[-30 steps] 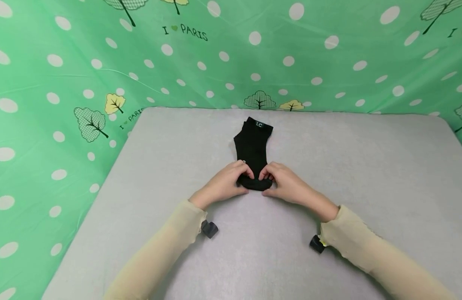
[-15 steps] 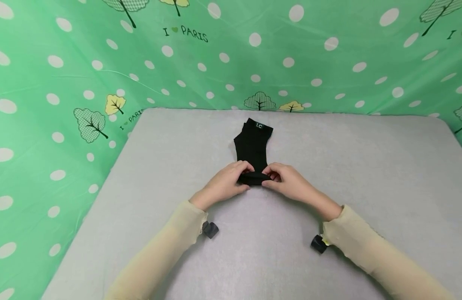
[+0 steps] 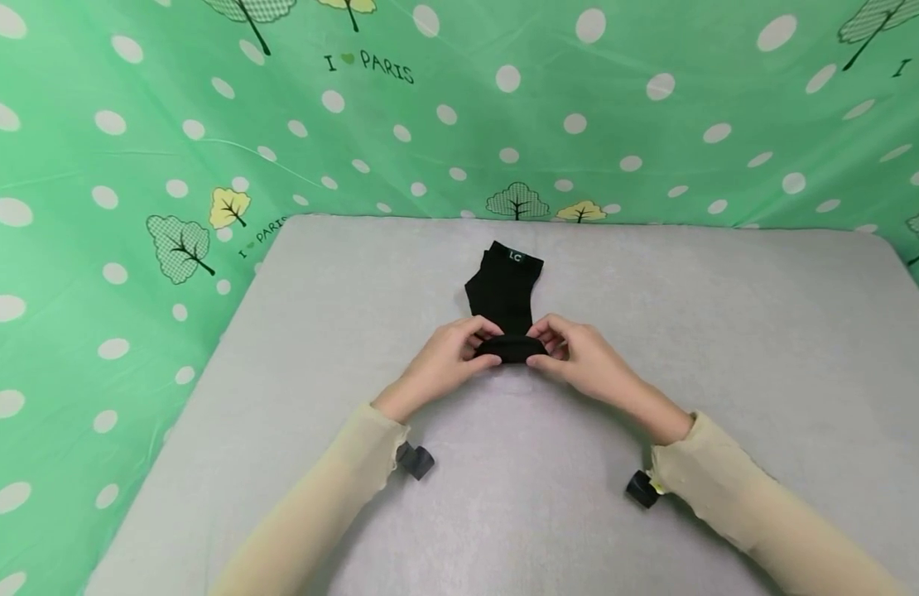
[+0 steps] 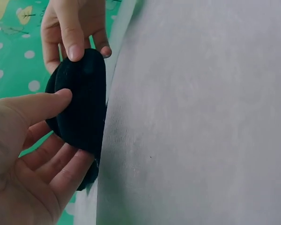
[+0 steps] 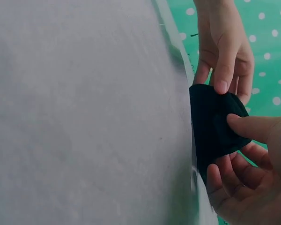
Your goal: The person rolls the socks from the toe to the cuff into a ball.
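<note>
A black sock [image 3: 504, 290] lies on the grey table with its cuff, marked "LC", pointing away from me. Its near end is rolled over into a thick fold [image 3: 512, 349]. My left hand [image 3: 443, 358] pinches the left end of this fold, thumb on the near side and fingers behind. At the right end, my right hand [image 3: 595, 358] pinches it the same way. Both wrist views show the thumbs pressing on the dark rolled fabric [image 4: 82, 103], [image 5: 215, 124] with the fingers curled behind it. The sock's underside is hidden.
The grey tabletop [image 3: 728, 348] spreads out on all sides of the sock. Behind and to the left hangs a green curtain [image 3: 400, 157] with white dots and printed trees. A small black camera [image 3: 417, 461] sits at each wrist.
The near end of the sock has been rolled further toward the cuff, so less of its flat length shows. Both hands have shifted slightly forward, and the right one a little rightward.
</note>
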The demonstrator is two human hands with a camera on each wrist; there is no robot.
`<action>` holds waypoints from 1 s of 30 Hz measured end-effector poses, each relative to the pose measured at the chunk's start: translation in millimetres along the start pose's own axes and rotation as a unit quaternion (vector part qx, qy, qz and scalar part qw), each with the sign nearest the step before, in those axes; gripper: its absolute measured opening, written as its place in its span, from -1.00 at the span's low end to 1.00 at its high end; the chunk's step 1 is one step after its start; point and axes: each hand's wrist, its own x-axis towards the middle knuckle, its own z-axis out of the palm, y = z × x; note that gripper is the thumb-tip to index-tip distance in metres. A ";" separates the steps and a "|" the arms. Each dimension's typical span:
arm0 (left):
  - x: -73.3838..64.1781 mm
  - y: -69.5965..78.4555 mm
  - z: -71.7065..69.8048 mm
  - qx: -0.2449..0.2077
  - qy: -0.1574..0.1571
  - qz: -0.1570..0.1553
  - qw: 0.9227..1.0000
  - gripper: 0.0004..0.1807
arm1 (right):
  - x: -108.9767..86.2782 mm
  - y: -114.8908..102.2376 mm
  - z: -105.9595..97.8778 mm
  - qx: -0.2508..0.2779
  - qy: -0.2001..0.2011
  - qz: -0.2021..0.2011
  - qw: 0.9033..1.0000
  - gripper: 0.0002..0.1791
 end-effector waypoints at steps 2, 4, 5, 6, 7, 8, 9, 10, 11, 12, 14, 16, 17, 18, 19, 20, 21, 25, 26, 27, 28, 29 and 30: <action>-0.3 -1.6 0.1 -0.021 0.007 -0.013 1.000 -0.71 | -0.1 0.0 -0.1 -0.003 0.002 0.007 1.000 -0.74; -0.7 -2.7 0.4 -0.029 0.013 -0.026 0.999 -0.73 | -0.1 0.5 0.0 -0.005 0.001 0.013 1.000 -0.76; -0.9 -3.1 0.6 -0.027 0.015 -0.031 0.999 -0.74 | 0.1 1.3 0.4 -0.006 0.000 0.015 1.000 -0.76; -1.1 -3.3 0.8 -0.024 0.017 -0.035 0.999 -0.75 | 0.4 1.9 0.6 -0.007 -0.001 0.016 1.000 -0.77; -1.4 -3.2 1.0 -0.020 0.019 -0.039 0.999 -0.76 | 0.8 2.4 0.8 -0.009 -0.002 0.017 1.000 -0.78; -1.6 -3.1 1.1 -0.015 0.021 -0.043 0.999 -0.77 | 1.3 3.0 1.0 -0.012 -0.002 0.017 1.000 -0.78; -1.9 -2.7 1.3 -0.010 0.023 -0.048 0.999 -0.77 | 1.8 3.8 1.4 -0.014 -0.002 0.017 1.000 -0.78; -2.1 -2.3 1.4 -0.005 0.025 -0.052 0.998 -0.78 | 2.4 4.5 1.6 -0.016 -0.003 0.018 1.000 -0.78; -2.2 -2.0 1.7 0.000 0.026 -0.056 0.998 -0.78 | 3.2 5.0 1.9 -0.018 -0.004 0.019 1.000 -0.77; -2.2 -1.8 2.0 0.004 0.027 -0.060 0.998 -0.79 | 3.8 5.3 2.0 -0.022 -0.004 0.021 1.000 -0.77; -1.9 -1.6 2.7 0.011 0.028 -0.067 0.997 -0.79 | 4.9 6.1 2.4 -0.031 -0.002 0.023 0.999 -0.75; -1.1 -1.7 3.7 0.020 0.029 -0.071 0.997 -0.79 | 6.0 6.8 2.6 -0.038 0.002 0.024 0.999 -0.75; -0.6 -1.8 4.2 0.025 0.030 -0.074 0.997 -0.79 | 6.5 7.2 2.9 -0.039 0.006 0.023 0.999 -0.75; -0.1 -1.8 4.6 0.029 0.032 -0.075 0.996 -0.78 | 6.9 7.5 3.0 -0.040 0.011 0.024 0.999 -0.77; 0.3 -1.8 4.9 0.032 0.034 -0.074 0.996 -0.78 | 7.3 7.8 3.2 -0.040 0.015 0.024 0.999 -0.79; 0.6 -1.8 5.1 0.035 0.036 -0.074 0.996 -0.78 | 7.6 8.2 3.5 -0.038 0.017 0.022 0.999 -0.82; 1.0 -1.7 5.2 0.040 0.038 -0.068 0.996 -0.78 | 8.0 8.5 3.8 -0.040 0.018 0.018 0.999 -0.85; 1.8 -1.9 5.2 0.069 0.032 -0.034 0.997 -0.79 | 8.4 8.4 5.0 -0.061 0.015 -0.004 0.998 -0.86; 1.7 -1.8 5.0 0.078 0.028 -0.025 0.996 -0.81 | 8.2 8.2 5.0 -0.067 0.012 -0.010 0.998 -0.87; 1.8 -1.9 4.8 0.087 0.022 -0.018 0.996 -0.83 | 7.9 8.2 5.2 -0.073 0.010 -0.015 0.997 -0.88; 1.5 -2.0 4.4 0.095 0.016 -0.015 0.995 -0.85 | 7.6 8.3 5.0 -0.076 0.009 -0.018 0.997 -0.89; 0.9 -2.0 3.8 0.101 0.010 -0.014 0.995 -0.87 | 7.2 8.4 4.7 -0.077 0.007 -0.019 0.997 -0.89; 0.2 -1.9 3.0 0.106 0.003 -0.016 0.994 -0.88 | 6.8 8.5 4.3 -0.079 0.005 -0.021 0.997 -0.88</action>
